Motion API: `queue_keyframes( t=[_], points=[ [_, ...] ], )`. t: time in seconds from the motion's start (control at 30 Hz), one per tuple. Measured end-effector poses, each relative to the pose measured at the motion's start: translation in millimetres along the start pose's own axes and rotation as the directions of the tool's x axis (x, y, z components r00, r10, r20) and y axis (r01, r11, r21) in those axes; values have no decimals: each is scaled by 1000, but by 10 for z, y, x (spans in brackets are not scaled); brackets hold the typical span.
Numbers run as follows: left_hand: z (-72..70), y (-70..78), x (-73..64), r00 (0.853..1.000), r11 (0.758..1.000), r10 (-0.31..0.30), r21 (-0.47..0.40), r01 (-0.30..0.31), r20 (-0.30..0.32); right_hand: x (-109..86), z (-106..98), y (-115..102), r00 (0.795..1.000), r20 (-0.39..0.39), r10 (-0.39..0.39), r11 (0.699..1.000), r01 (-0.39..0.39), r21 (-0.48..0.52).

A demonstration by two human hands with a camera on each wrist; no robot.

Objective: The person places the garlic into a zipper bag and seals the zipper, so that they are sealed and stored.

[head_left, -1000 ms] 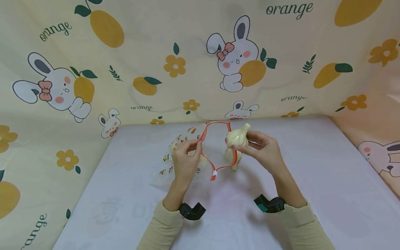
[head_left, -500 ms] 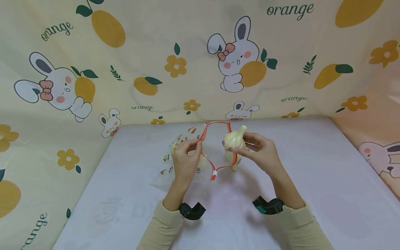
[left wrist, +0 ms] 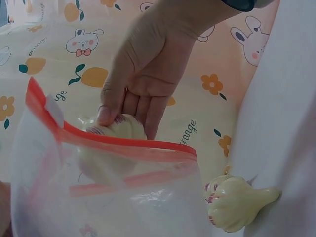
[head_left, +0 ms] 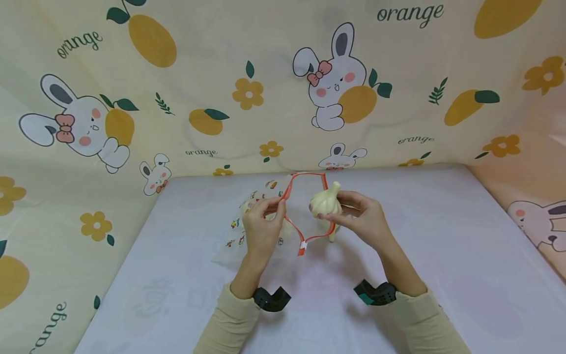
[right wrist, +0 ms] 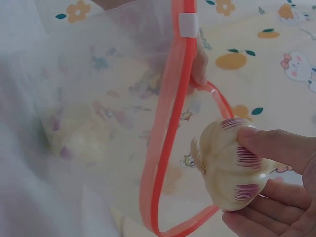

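My left hand (head_left: 264, 223) pinches the red rim of a translucent zip bag (head_left: 234, 250), whose mouth stands wide toward the right. Small coloured figures are printed on the bag. Between thumb and fingers, my right hand (head_left: 364, 216) holds a garlic bulb (head_left: 326, 202) with purple streaks, stem up in the head view. In the right wrist view this bulb is right at the bag's mouth, root end toward it. Inside the bag a second garlic bulb (right wrist: 79, 138) shows blurred through the plastic. Another garlic bulb (left wrist: 234, 205) lies on the table, mostly hidden behind the held one in the head view.
A white slider (head_left: 303, 244) sits at the near end of the bag's red zip. The pale table (head_left: 177, 295) ends at a cloth backdrop (head_left: 265, 123) printed with rabbits and oranges. Each wrist wears a black camera band (head_left: 271, 299).
My right hand has moved left and slightly down with the garlic bulb, bringing it over the right side of the bag's mouth. The left hand and the bag have stayed in place.
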State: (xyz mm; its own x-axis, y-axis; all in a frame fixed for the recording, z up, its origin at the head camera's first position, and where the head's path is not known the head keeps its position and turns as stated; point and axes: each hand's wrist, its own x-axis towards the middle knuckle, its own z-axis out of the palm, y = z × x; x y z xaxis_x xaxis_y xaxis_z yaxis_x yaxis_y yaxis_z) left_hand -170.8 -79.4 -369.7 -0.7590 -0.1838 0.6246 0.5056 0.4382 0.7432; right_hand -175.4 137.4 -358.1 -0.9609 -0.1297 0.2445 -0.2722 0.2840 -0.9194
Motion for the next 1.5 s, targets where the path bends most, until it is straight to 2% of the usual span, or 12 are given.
queue_keyframes(
  t=[0.33, 0.57, 0.73, 1.17, 1.5],
  points=[
    [-5, -4, -13, 1000, 1000, 8, -3, -8, 3, 34, 52, 90, 1000, 8, -23, 1000, 23, 1],
    [-2, -8, -9, 1000, 1000, 15, -6, -15, 2, 31, 102, 100, 1000, 26, -11, 1000, 11, 4],
    [-4, 3, -5, 1000, 1000, 31, -7, -31, -6, 37, 110, 129, 1000, 24, -10, 999, 11, -53],
    [-33, -7, 16, 1000, 1000, 21, 3, -21, -14, 115, -90, 255, 999, -46, 28, 997, -31, -69],
    [-43, -8, 31, 999, 1000, 31, 3, -31, -39, 173, -210, 377, 992, -78, 98, 987, -107, -119]
  ],
)
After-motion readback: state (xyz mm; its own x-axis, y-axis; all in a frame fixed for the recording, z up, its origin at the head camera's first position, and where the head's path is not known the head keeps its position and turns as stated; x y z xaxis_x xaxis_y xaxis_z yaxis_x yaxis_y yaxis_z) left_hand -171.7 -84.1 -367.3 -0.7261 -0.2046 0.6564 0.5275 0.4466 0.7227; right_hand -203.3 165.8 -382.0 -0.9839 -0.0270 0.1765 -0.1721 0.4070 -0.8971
